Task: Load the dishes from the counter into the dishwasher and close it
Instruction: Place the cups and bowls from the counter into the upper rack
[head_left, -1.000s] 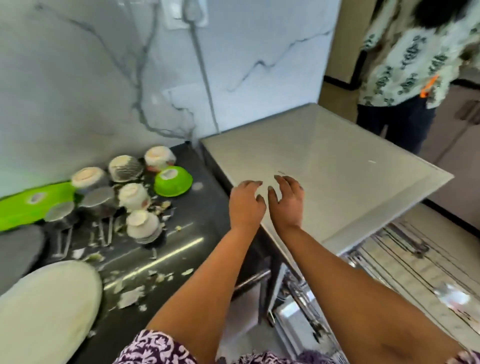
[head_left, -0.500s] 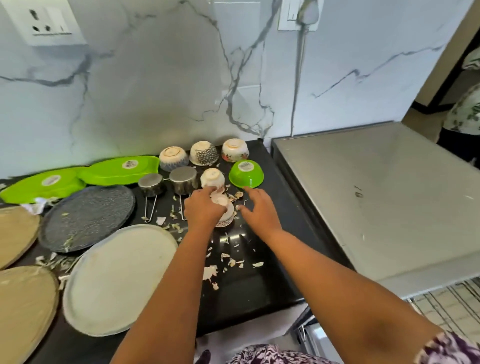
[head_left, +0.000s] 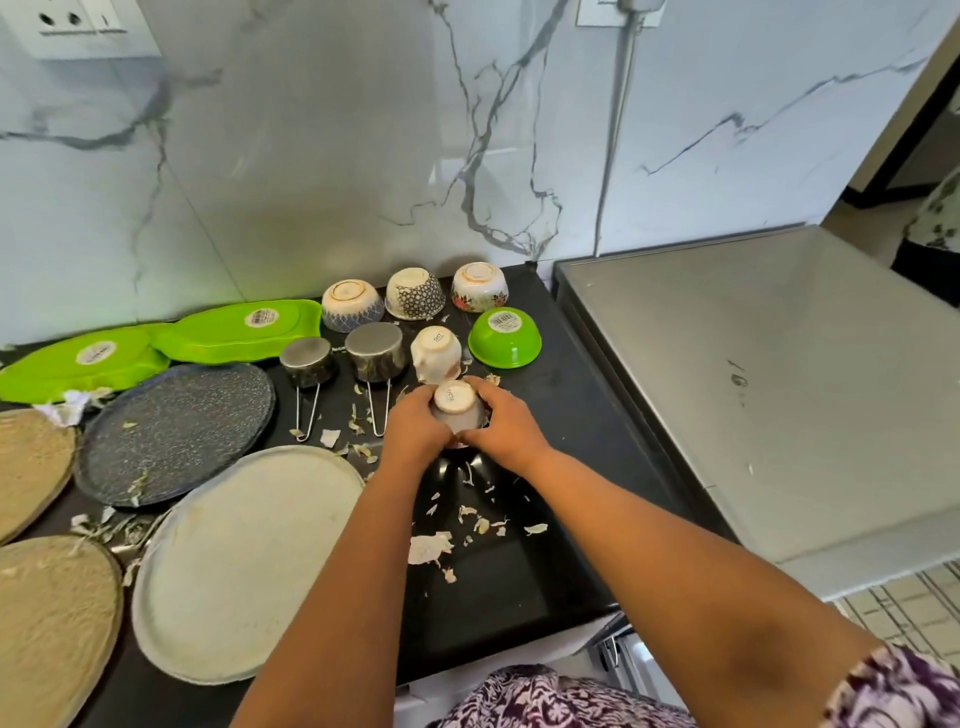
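An upturned white cup (head_left: 456, 408) sits on the black counter (head_left: 519, 561), clasped from both sides. My left hand (head_left: 415, 428) wraps its left side and my right hand (head_left: 501, 426) its right. Just behind it stands a second upturned white cup (head_left: 435, 352). Further back are a green bowl (head_left: 505, 338), three patterned bowls (head_left: 415, 293) and two steel measuring cups (head_left: 375, 351), all upside down. The dishwasher's steel top (head_left: 779, 374) fills the right; a slice of its rack (head_left: 615, 649) shows below the counter edge.
Left of my arms lie a pale round plate (head_left: 244, 561), a dark speckled plate (head_left: 176, 431), two tan plates (head_left: 52, 623) and two green trays (head_left: 234, 332). Scraps of peel (head_left: 431, 545) litter the counter. A person in a patterned top (head_left: 935, 213) stands at the far right.
My view swung left from the dishwasher top to the counter. Both hands reached to the near white cup and closed around it.
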